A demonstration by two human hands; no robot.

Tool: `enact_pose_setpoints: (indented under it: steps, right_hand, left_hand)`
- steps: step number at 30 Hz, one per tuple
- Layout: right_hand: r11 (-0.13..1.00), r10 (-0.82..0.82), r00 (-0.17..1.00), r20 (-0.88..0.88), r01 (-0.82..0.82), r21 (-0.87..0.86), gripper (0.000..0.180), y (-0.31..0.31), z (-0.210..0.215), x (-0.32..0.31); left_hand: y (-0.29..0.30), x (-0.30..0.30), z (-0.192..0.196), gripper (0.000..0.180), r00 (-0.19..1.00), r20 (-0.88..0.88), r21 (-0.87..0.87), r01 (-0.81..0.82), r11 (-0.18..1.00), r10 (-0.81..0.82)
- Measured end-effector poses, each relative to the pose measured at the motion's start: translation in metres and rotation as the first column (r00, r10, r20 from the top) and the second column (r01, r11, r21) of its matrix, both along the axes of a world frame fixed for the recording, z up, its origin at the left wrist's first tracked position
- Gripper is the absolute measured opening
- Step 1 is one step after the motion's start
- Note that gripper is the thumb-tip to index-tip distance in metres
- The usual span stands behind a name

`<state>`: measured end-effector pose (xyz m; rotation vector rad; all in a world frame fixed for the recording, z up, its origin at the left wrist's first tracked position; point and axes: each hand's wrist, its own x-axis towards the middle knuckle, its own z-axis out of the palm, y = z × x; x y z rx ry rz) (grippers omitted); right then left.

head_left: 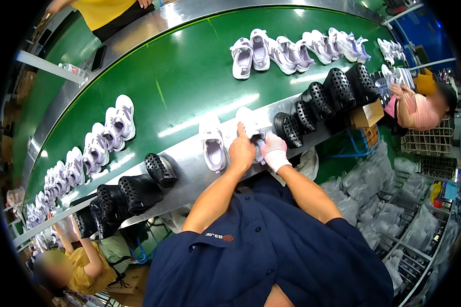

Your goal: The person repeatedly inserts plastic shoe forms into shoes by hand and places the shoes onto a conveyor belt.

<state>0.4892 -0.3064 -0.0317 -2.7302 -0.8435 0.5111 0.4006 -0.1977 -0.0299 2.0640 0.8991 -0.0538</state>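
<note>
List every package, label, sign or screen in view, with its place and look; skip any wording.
Cardboard box: brown, boxy, on the metal ledge's right end, beside the black clogs.
Plastic bags: clear-grey, crumpled, heaped on wire racks at lower right.
Dark flat device: thin black rectangle on the far metal rim, upper left; whether it is a screen is unclear.
Shirt label: small light mark with an orange patch on the navy collar.
No signs visible.
</note>
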Motion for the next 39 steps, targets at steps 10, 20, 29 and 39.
enact_pose_setpoints:
  steps: [10, 20, 29, 39]
  right_hand:
    - [0.988, 0.156, 0.985, 0.078, -0.155, -0.014, 0.017, 0.0, -0.002, 0.004]
    - [0.949, 0.251, 0.963, -0.093, -0.264, -0.17, 0.041, 0.049, 0.046, -0.009]
    - [0.927, 0.357, 0.92, -0.16, -0.327, 0.186, 0.029, 0.047, 0.115, -0.05]
    - [0.896, 0.375, 0.743, -0.555, -0.138, 0.421, 0.055, 0.076, 0.102, -0.095]
  left_hand:
    - [0.001, -0.101, 0.083, 0.056, 0.997, 0.055, 0.375, -0.07, 0.924, 0.053]
    - [0.003, -0.139, 0.053, 0.035, 0.983, 0.152, 0.3, -0.141, 0.943, 0.099]
    - [0.066, -0.226, 0.059, 0.046, 0.673, 0.119, 0.617, -0.626, 0.476, 0.73]
    - [0.042, -0.207, 0.115, 0.031, 0.719, 0.425, 0.525, -0.691, 0.497, 0.55]
